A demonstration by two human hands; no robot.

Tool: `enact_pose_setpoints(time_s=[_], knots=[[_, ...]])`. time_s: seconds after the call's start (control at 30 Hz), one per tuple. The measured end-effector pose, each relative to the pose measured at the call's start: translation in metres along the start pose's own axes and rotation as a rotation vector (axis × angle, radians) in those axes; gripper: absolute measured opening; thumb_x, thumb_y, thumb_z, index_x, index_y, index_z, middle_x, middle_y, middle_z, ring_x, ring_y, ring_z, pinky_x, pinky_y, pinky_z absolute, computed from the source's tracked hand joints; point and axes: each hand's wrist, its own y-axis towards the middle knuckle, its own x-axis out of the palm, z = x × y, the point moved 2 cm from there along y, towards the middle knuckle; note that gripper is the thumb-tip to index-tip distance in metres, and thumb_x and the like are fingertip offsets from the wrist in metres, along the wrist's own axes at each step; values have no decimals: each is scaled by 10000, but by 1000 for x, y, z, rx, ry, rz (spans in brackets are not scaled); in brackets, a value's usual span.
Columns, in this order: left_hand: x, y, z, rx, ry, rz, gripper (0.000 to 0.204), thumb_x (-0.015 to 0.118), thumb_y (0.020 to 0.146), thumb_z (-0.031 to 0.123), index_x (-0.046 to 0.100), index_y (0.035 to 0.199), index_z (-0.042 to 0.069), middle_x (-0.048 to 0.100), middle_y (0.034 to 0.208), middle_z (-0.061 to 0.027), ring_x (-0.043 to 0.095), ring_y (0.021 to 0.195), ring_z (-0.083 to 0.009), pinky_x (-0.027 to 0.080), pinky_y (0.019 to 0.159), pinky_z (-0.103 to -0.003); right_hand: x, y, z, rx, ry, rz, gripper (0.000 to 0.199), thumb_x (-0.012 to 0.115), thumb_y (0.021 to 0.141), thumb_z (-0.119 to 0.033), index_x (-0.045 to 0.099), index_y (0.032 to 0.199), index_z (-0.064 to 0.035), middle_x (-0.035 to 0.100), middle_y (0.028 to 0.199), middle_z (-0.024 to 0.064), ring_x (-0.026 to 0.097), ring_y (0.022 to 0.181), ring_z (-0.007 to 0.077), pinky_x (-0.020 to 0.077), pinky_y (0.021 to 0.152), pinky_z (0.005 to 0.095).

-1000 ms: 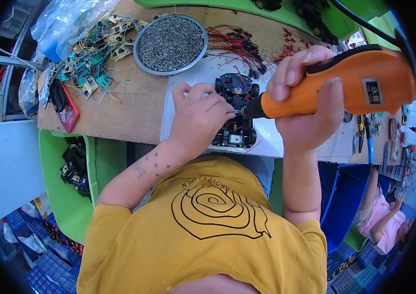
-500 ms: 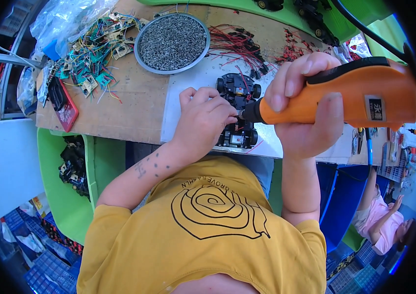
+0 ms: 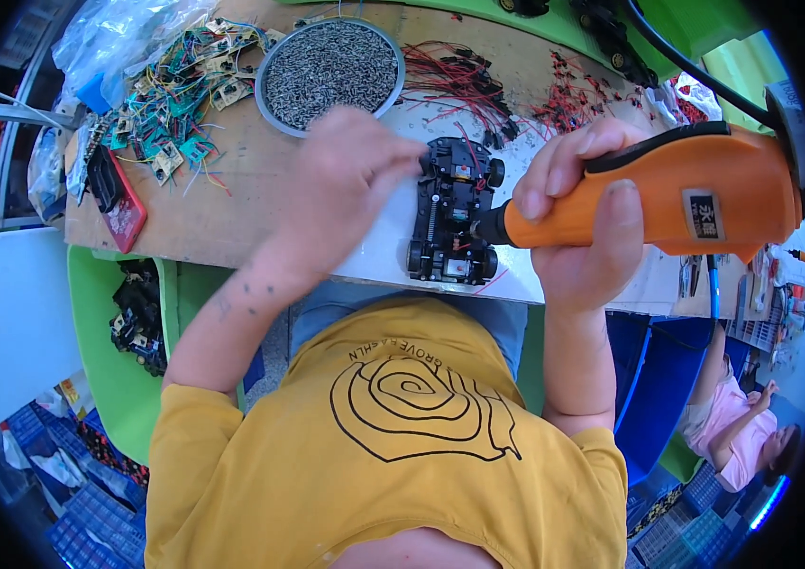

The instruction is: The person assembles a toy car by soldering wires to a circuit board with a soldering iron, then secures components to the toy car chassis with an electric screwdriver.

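My right hand (image 3: 585, 209) is wrapped round an orange electric screwdriver (image 3: 696, 194) with a black grip strip. Its dark nose points left, and its tip reaches the lower right part of a black toy car chassis (image 3: 459, 204). The chassis has black wheels and a spring along its left side, and it lies on a white sheet (image 3: 374, 232). My left hand (image 3: 350, 175) is smeared by motion. It hovers between the chassis and a round metal bowl of small screws (image 3: 274, 116), fingertips near the chassis's upper left wheel; whether it holds anything is not clear.
Wired circuit boards (image 3: 170, 114) are heaped at the back left, by a red tray (image 3: 128, 213). Red-wired parts (image 3: 459, 81) lie behind the chassis. Green bins (image 3: 104, 332) with black chassis stand below left. A black cable (image 3: 696, 71) hangs at upper right. Another person (image 3: 739, 427) sits at right.
My left hand has left the chassis middle and moved left and away from me, toward the bowl. The screwdriver has shifted slightly left, its tip still at the chassis.
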Motion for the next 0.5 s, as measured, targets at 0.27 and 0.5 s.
enact_pose_setpoints(time_s=[0.27,0.5], knots=[[29,-55,34,-66,-313,-178,180,773,674,146,686,819,86,689,858,0,586,839,-218,445,758,-349,1,-4,0,11,-35,-33,309,607,888,-211,457,1054,2,534,718,63,544,607,131,436,544,250],[32,-58,38,-5,-266,-181,169,774,688,163,686,823,114,709,925,36,597,870,-191,423,797,-355,3,-6,2,10,-19,-34,294,601,889,-209,455,1027,6,534,733,71,545,609,136,444,549,253]])
